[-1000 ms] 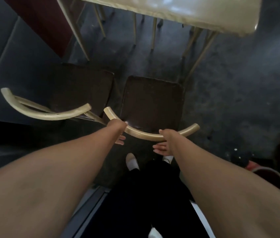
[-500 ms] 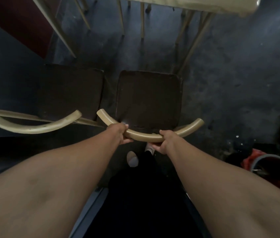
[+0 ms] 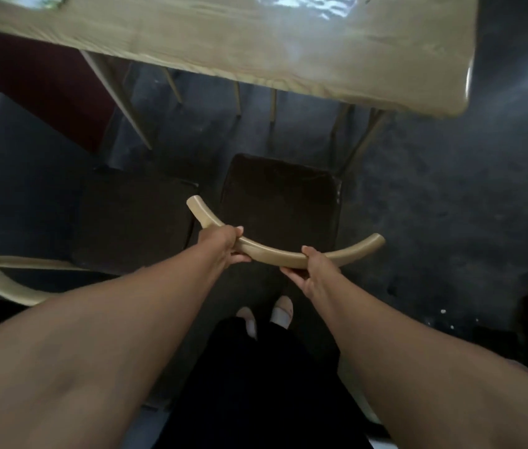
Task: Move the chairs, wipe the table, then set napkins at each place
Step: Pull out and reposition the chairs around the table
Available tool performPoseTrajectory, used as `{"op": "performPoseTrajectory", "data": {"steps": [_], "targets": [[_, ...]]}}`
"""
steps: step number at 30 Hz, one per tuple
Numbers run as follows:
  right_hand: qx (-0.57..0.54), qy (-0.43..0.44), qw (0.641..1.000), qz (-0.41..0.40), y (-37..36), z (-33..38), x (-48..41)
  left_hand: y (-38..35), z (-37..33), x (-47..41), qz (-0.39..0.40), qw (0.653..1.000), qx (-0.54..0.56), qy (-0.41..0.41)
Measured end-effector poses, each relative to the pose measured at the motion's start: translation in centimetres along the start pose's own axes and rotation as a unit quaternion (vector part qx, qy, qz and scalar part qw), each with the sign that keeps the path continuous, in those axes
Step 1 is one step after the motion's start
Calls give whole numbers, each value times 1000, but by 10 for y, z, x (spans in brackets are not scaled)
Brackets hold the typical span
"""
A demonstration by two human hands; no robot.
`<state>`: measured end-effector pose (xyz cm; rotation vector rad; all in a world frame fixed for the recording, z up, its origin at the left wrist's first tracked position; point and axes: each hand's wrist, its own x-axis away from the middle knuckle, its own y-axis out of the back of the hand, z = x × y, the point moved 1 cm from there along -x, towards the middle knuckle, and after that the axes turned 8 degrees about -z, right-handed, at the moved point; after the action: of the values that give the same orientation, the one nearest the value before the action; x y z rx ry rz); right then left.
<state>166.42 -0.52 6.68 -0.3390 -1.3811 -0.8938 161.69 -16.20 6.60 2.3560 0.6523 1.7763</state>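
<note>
So a second ago my fingers were only hooked loosely over the curved backrest [image 3: 285,252], and now both hands are properly wrapped round it: left hand [image 3: 220,243] clamped on the left part of the curve, right hand [image 3: 313,270] closed on it right of the middle, thumb on top and fingers underneath. The table [image 3: 256,50] also fills way more of the top of the view than it did, so either I've leaned in or the chair [image 3: 280,197] has shifted a bit, can't say which from here. What it means to me: grip's sorted, and the chair-moving part is actually under way, with wiping and napkins not started.

Where things sit: the chair is on the dark floor [image 3: 434,205] right in front of my feet, its dark seat just short of the table edge, not tucked under. The seat faces the table, back toward me. The backrest's long axis runs left to right across my view, ends curling away toward the table.

The second chair [image 3: 133,222] stands just beside it on the left, facing the same way, untouched.
</note>
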Motion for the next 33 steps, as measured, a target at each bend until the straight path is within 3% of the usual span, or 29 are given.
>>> {"op": "performPoseTrajectory", "data": {"steps": [18,27,33], "targets": [[-47,67,995,51,-153,169,-40,-104,-201,-81,49,998,12,-44],[-34,89,994,47,-196,242,-72,-162,-259,-103,66,995,14,-67],[0,66,997,47,-193,251,-67,-163,-260,-100,70,995,-9,-74]]}}
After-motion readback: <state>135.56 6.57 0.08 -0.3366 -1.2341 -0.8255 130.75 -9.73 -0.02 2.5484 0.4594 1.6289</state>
